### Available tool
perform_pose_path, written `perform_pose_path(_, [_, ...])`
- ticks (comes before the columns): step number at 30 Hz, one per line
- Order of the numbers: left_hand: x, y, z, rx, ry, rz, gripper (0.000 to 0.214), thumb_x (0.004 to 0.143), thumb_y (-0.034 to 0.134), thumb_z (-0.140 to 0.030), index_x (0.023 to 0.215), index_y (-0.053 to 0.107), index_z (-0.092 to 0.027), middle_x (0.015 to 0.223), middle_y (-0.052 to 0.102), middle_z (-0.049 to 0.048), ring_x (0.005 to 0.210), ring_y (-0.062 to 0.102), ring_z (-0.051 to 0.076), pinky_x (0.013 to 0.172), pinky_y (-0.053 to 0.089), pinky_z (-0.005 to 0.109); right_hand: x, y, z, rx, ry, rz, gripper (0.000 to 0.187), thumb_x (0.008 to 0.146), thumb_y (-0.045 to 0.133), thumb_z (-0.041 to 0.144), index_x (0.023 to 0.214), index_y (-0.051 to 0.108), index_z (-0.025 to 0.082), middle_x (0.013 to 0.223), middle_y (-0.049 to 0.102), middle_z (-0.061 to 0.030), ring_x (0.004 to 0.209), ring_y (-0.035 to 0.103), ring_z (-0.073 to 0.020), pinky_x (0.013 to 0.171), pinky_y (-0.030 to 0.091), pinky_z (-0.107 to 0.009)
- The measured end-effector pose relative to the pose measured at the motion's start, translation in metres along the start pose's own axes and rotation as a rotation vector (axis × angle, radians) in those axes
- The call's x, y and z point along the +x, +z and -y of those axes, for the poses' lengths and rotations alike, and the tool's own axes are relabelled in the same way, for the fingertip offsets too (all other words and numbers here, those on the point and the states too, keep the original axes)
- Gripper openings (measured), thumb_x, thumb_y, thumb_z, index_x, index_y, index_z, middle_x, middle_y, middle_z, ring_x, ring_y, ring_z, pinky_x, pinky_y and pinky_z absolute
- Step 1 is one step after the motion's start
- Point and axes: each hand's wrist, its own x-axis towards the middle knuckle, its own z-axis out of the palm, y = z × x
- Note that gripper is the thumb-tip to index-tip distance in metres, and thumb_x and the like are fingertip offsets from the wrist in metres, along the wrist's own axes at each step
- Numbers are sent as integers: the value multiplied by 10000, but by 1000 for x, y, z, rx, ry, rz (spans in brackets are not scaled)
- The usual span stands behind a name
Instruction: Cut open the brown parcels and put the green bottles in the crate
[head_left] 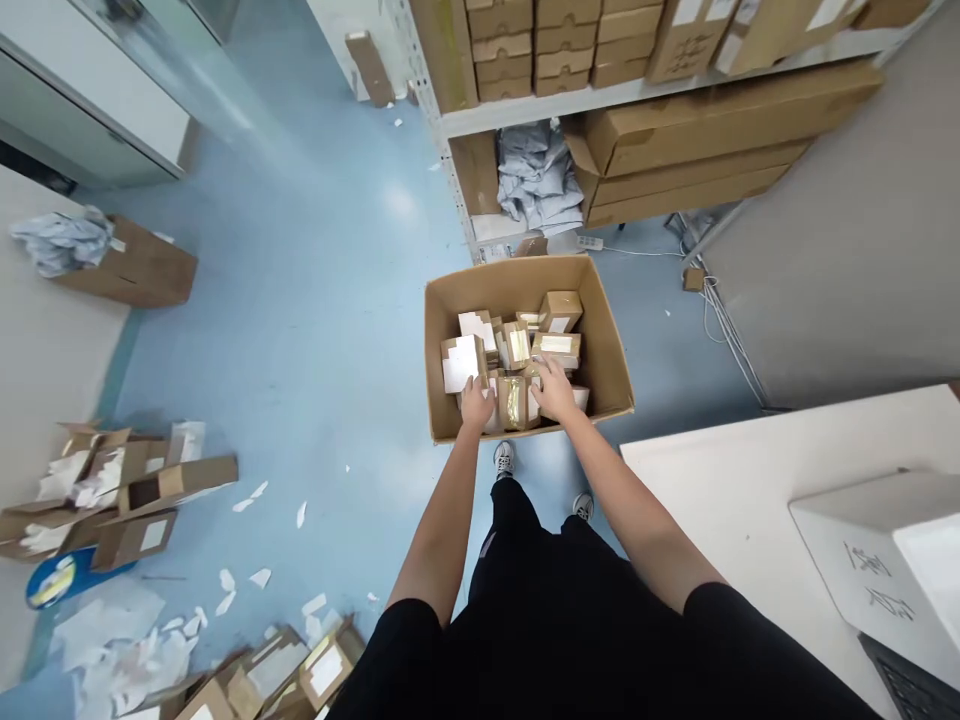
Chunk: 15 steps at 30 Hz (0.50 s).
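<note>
A large open cardboard box [611,345] stands in front of my feet and holds several small cardboard boxes. My left hand [477,404] reaches over its near side, fingers extended and apart, close to a white-labelled small box [463,364]. Further right, my right hand [553,390] has its fingers spread over the small boxes, just below a carton with a pale label [556,346]. Between my hands lies a small taped box [512,402]. Some fingertips touch or overlap the boxes; exact contact is hard to make out.
A shelf rack [517,118] with stacked cartons and a grey crumpled bundle [538,175] stands beyond the box. A white table [720,470] is at right. Opened cartons [142,500] and paper scraps litter the left floor. Cables [724,320] run along the right wall.
</note>
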Motion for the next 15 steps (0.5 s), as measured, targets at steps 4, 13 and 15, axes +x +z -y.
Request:
perform_pose_path(4, [68,3,55,-20,-120,65,571,978,598,-365,1506,548,-154,1666,455,243,1582,396,364,1275,355,570,43,61,5,-18,61,90,561,892,634,168,1451,643,213,1618,512,-137,1518,446,-351,1270,397,-574])
perform_pose_path(13, [132,47,113,135,-229,131,1011,821,854,-507,1663,379,-211,1785,205,242,1659,167,438,1288,281,641,79,170,-23,-18,261,191,624,890,635,218,1512,593,214,1607,534,-151,1489,500,-357,1221,458,-558])
perform_pose_path(15, [129,59,110,158,-202,125,1044,807,863,-547,1680,366,-260,1804,152,215,1665,85,465,1272,248,709,72,183,-35,-28,249,204,687,882,630,215,1562,536,224,1592,555,-137,1475,521,-335,1220,459,-553])
